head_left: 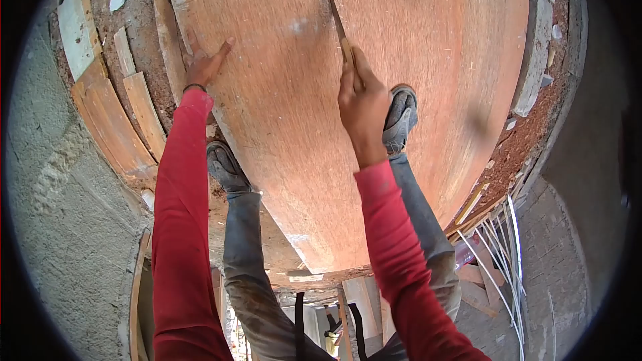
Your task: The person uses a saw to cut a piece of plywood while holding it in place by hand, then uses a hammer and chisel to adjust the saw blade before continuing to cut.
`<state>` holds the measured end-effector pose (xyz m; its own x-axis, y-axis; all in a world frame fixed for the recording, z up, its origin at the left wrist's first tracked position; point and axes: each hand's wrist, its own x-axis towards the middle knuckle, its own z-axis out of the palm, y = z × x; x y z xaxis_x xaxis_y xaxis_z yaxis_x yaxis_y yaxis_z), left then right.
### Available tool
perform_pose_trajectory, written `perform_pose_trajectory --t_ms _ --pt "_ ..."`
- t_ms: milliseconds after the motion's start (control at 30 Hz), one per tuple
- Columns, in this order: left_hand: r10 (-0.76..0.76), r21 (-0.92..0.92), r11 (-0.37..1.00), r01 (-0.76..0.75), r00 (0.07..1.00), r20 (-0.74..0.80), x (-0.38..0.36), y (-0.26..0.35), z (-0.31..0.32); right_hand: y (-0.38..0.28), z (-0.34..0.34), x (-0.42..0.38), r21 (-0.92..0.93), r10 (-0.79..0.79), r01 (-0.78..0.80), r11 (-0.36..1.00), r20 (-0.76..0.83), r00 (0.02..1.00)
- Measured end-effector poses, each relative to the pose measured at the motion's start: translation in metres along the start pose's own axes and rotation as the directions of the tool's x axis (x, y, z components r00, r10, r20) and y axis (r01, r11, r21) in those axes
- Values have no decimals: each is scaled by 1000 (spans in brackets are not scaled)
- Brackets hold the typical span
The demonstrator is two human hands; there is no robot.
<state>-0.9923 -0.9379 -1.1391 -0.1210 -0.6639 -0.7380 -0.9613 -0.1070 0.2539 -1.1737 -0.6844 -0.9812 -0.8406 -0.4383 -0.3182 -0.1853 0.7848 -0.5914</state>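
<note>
**Sawing down a plywood sheet**

Here the right hand (362,103) is closed around the pale handle of a handsaw (338,23), whose blade runs up a cut already opened in the big reddish plywood sheet (267,127). The left hand (206,67) lies open and flat near the sheet's left edge, fingers spread, holding nothing but pressing the panel down. The sheet lies on the ground over rubble and sawdust, with the right shoe (399,117) planted on it just beside the saw hand and the left shoe (224,167) at its left edge.

To do this well, I judge the blade should stay in line with the kerf, with long, even strokes and weight kept on the foot and the flat palm so the panel does not chatter. Loose wood offcuts (134,103) lie to the left, white cables (501,254) to the lower right.
</note>
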Motion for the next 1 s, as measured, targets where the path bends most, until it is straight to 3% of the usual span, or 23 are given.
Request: perform_pose_trajectory --t_ms 33,67,133,233,267,300,367,400,500,600,667,767,833,867,900,967,1000 --pt "6 -32 999 -5 1000 9 0 0 0 5 0 -3 70 -83 89 994 -80 993" --pt "8 -37 999 -8 1000 7 -1 2 -1 8 -12 -24 28 -118 121 992 -69 991" --pt "30 16 999 -30 999 -24 -1 2 0 1 -37 -74 60 -73 77 995 -69 995" --pt "22 77 997 -18 998 -55 2 -2 1 3 -27 -58 112 47 -48 993 5 999" --pt "23 81 997 -19 998 -54 2 2 0 2 -9 -24 58 -116 119 991 -58 992" --pt "8 16 1000 -7 1000 -24 -2 5 -2 -5 -3 -1 55 -103 106 993 -52 993" --pt "6 -33 999 -5 1000 19 -1 5 -1 -25 -4 27 -51 164 -158 986 157 974" --pt "16 -15 1000 -16 1000 6 2 -1 0 -12 -9 5 5 51 -52 999 49 997" --pt "18 -15 1000 -19 1000 -20 3 0 1 7 -52 -78 46 -67 67 997 -13 998" --pt "15 28 999 -14 999 -31 2 -3 3 19 -27 -59 124 -97 115 986 -138 986" --pt "14 61 998 -12 999 -37 4 -5 3 10 -6 -11 4 -22 22 1000 -32 999" --pt "52 -32 998 -52 999 10 0 -3 5 8 -11 -15 13 22 -22 1000 21 1000" --pt "8 -4 1000 -8 1000 11 -1 0 0 15 -29 -60 21 -83 85 996 -70 994" --pt "18 -8 1000 -18 1000 -1 1 -2 3 2 -49 -79 52 94 -97 994 64 994" --pt "48 15 999 -47 998 -31 4 -7 7 9 -40 -87 178 32 -25 984 -35 999" --pt "82 39 996 -80 994 -72 4 -4 1 4 -25 -54 155 -24 34 987 -64 998" --pt "44 -20 999 -45 998 -34 -2 1 0 -4 -12 -18 67 42 -42 997 10 999"
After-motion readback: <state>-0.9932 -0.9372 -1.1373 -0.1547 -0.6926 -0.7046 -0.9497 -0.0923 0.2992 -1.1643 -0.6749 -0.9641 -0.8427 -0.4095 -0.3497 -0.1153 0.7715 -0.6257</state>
